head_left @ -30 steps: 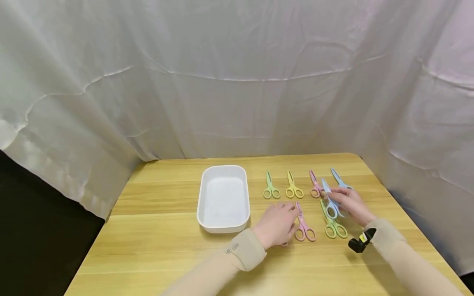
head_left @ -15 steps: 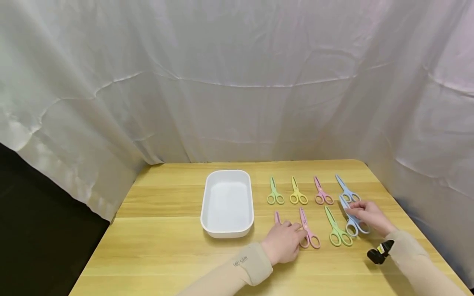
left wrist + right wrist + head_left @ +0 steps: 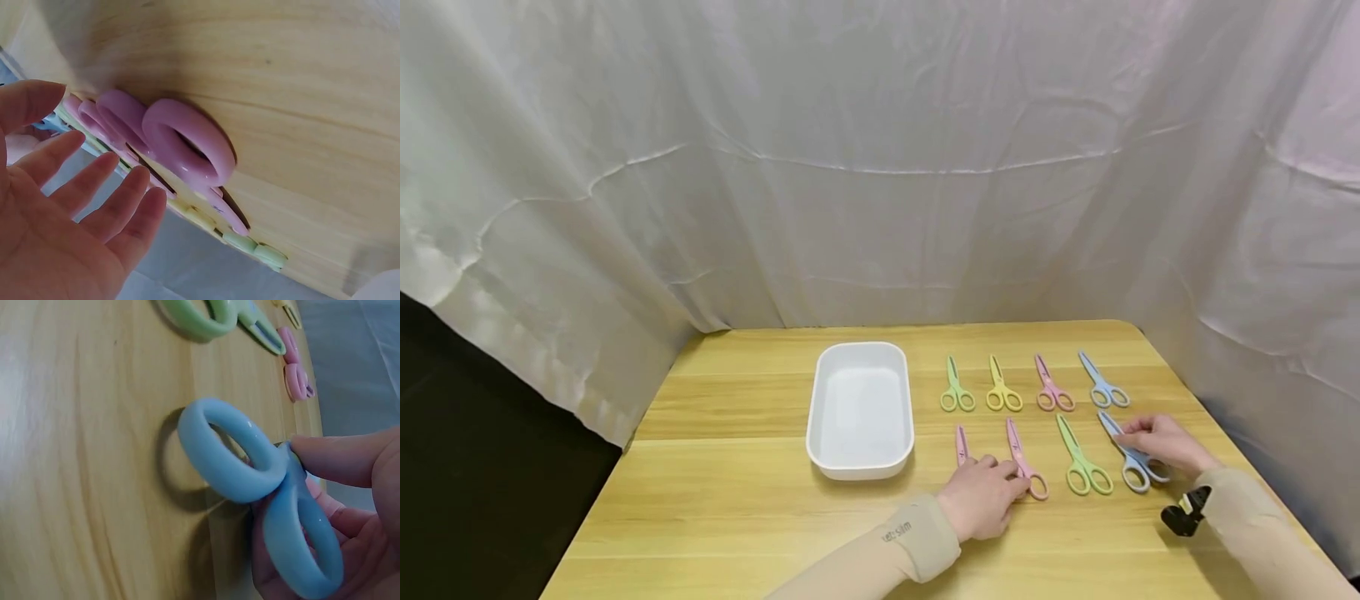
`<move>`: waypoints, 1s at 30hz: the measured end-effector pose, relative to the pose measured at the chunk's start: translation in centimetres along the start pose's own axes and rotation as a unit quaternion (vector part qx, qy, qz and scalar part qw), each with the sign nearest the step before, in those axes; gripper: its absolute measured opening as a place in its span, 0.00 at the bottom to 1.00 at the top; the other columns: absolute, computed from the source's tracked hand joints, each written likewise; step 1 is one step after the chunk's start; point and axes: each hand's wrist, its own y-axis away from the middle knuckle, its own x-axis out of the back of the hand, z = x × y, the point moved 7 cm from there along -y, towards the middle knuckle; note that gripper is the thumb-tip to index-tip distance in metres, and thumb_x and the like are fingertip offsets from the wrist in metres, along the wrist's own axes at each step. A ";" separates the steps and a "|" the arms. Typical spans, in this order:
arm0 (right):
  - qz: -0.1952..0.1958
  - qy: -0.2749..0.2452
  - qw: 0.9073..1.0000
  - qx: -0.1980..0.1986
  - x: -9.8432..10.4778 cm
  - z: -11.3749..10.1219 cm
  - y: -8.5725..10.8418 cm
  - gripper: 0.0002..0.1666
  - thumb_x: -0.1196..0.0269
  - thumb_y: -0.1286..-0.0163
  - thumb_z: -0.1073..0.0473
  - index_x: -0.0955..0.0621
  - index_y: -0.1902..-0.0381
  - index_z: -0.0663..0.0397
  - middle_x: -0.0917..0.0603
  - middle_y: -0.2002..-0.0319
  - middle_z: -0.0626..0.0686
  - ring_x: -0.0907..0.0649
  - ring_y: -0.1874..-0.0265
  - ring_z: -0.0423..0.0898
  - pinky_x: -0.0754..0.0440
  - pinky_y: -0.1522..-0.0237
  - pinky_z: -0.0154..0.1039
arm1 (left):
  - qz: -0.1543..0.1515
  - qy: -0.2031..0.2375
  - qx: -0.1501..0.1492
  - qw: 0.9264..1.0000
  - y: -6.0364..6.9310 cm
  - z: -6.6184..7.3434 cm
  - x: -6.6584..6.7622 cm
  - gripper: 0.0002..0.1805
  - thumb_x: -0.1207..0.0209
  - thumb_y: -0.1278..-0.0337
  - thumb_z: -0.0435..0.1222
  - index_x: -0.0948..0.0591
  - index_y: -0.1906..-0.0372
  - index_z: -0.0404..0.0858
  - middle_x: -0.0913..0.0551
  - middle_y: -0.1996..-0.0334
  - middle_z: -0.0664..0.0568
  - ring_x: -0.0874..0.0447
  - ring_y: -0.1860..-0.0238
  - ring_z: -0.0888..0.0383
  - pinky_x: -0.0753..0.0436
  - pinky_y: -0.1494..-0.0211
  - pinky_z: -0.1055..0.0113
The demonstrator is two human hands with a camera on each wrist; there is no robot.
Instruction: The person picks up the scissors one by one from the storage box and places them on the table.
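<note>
My right hand (image 3: 1165, 442) pinches a pair of blue scissors (image 3: 1111, 425) near the pivot, at the right end of the front row. In the right wrist view the thumb and fingers grip the blue scissors (image 3: 200, 450), whose handle loops point back toward the camera. Over two pairs of pink scissors lies my left hand (image 3: 981, 500); it hides most of the left pink scissors (image 3: 962, 446) and part of the right pink scissors (image 3: 1016, 442). Its fingers look loosely extended in the left wrist view, with nothing gripped. Green scissors (image 3: 1072, 446) lie between the hands.
A back row holds green scissors (image 3: 953, 379), yellow scissors (image 3: 998, 379), pink scissors (image 3: 1047, 379) and blue scissors (image 3: 1093, 375). Left of the rows stands a white tray (image 3: 861, 473). A pale curtain (image 3: 880, 225) hangs behind the wooden table (image 3: 715, 500).
My right hand has carried the blue scissors rightward and nearer, from over the front green scissors to their right side. My left hand has shifted slightly right, and the head view has moved a little.
</note>
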 end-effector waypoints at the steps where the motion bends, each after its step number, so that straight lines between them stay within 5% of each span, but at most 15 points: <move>1: 0.000 0.005 1.000 0.001 0.0 0.0 0.0 0.19 0.37 0.29 0.57 0.21 0.54 0.73 0.20 0.70 0.47 0.24 0.74 0.37 0.22 0.72 0.33 | -0.001 0.000 -0.001 1.000 0.0 0.0 0.0 0.27 0.43 0.32 0.50 0.29 0.29 0.63 0.28 0.31 0.67 0.25 0.37 0.64 0.21 0.35 0.67; 10: 0.054 0.126 0.990 0.020 1.4 -0.9 0.2 0.24 0.34 0.32 0.50 0.20 0.55 0.71 0.16 0.68 0.54 0.23 0.71 0.43 0.26 0.72 0.34 | 0.003 0.000 0.000 1.000 0.0 0.0 0.0 0.27 0.42 0.33 0.50 0.28 0.30 0.63 0.27 0.31 0.66 0.24 0.38 0.64 0.20 0.39 0.68; 19: 0.087 0.185 0.978 0.034 2.0 -1.6 0.6 0.24 0.31 0.37 0.47 0.19 0.59 0.65 0.14 0.67 0.57 0.20 0.70 0.45 0.26 0.69 0.38 | -0.001 -0.010 -0.001 1.000 -0.1 0.2 -0.1 0.27 0.43 0.32 0.51 0.29 0.30 0.64 0.27 0.32 0.66 0.24 0.37 0.63 0.20 0.40 0.67; 25: 0.142 0.212 0.962 0.095 0.9 -3.5 0.6 0.18 0.31 0.37 0.51 0.18 0.64 0.62 0.16 0.73 0.52 0.23 0.76 0.42 0.29 0.74 0.37 | -0.012 -0.008 -0.002 1.000 -0.1 0.4 -0.3 0.28 0.42 0.33 0.51 0.31 0.29 0.68 0.29 0.29 0.67 0.26 0.35 0.63 0.21 0.38 0.67; 30: 0.136 0.210 0.959 0.135 -1.3 -6.2 0.2 0.20 0.31 0.36 0.51 0.18 0.62 0.65 0.17 0.74 0.52 0.24 0.76 0.42 0.27 0.73 0.38 | -0.016 -0.008 -0.003 1.000 -0.2 0.4 -0.2 0.29 0.42 0.33 0.50 0.32 0.29 0.69 0.31 0.28 0.67 0.26 0.34 0.63 0.21 0.36 0.66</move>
